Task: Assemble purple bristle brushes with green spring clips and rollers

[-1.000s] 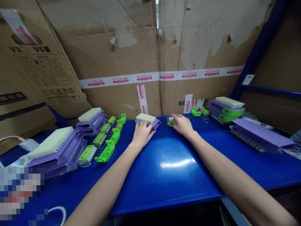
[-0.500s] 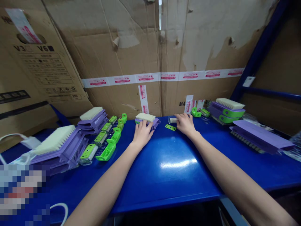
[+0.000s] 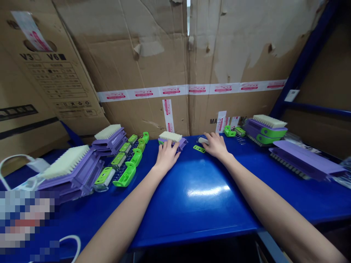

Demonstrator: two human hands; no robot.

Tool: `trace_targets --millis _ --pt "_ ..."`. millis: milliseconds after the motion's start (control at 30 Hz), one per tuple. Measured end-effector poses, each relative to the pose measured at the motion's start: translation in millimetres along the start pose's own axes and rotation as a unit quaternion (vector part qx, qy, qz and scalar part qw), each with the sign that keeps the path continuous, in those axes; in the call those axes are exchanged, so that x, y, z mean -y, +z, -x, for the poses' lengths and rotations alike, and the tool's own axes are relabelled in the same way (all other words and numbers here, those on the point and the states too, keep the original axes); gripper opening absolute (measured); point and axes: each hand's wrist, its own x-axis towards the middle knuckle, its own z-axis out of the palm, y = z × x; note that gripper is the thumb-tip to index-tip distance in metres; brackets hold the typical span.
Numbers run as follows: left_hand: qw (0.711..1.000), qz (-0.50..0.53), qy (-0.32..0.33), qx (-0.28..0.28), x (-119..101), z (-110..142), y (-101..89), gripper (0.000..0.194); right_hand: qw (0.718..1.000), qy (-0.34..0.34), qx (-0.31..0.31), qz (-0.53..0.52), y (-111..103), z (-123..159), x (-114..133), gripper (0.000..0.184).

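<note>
My left hand [image 3: 167,155] rests on a purple brush [image 3: 172,139] with white bristles at the far middle of the blue table [image 3: 192,197]; its fingers curl over the brush's near side. My right hand [image 3: 216,145] is a little to the right, fingers closed on a small clear and white piece [image 3: 202,140]. A flat green plate [image 3: 199,148] lies on the table between the two hands, touching neither.
Purple brushes [image 3: 74,170] and a row of green clips [image 3: 128,160] fill the left side. More brushes [image 3: 264,128], green parts [image 3: 231,130] and a long purple strip [image 3: 304,160] lie at right. Cardboard boxes [image 3: 175,65] wall the back.
The green plate that was at my right hand a second ago now lies on the table. My right hand has taken up the small clear piece. My left hand stays on the brush.
</note>
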Motion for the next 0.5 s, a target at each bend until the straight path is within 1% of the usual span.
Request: trace_targets --millis 67,133,167,200,233,267,333,400,433,500 --pt "1.0 0.002 -0.001 0.001 -0.4 0.2 -0.7 0.038 1.0 0.014 0.011 -0.022 -1.2 -0.2 1.7 0.048" --pt "1.0 0.002 -0.002 0.003 -0.5 0.3 -0.9 0.038 0.994 0.061 0.016 -0.092 -1.4 -1.4 2.2 0.049" --pt "1.0 0.0 -0.002 0.004 -0.5 0.2 -0.8 0.038 0.984 0.098 0.014 -0.146 -1.3 -2.5 2.2 0.048" --pt "1.0 -0.002 -0.002 0.003 -0.4 0.2 -0.6 0.038 0.968 0.14 0.008 -0.211 -1.2 -3.9 2.0 0.048" --pt "1.0 -0.004 -0.001 0.003 -0.3 0.1 -0.4 0.038 0.94 0.185 0.002 -0.286 -1.3 -5.6 1.7 0.047" --pt "1.0 -0.004 0.0 0.001 -0.1 0.0 -0.1 0.038 0.898 0.231 -0.002 -0.376 -1.8 -7.3 1.3 0.047" --pt "1.0 -0.001 0.001 0.001 0.1 -0.1 0.3 0.037 0.785 0.302 0.0 -0.541 -3.8 -10.7 0.6 0.042" --pt "1.0 0.004 0.0 0.003 0.2 -0.1 0.4 0.037 0.674 0.339 0.011 -0.656 -7.4 -13.3 0.0 0.032" --pt "1.0 0.005 -0.002 0.005 0.1 -0.1 0.4 0.037 0.629 0.35 0.013 -0.694 -9.5 -14.2 -0.3 0.025" --pt "1.0 0.002 -0.005 0.009 -0.2 -0.1 0.1 0.038 0.557 0.365 0.011 -0.746 -13.5 -14.9 -0.9 0.012"
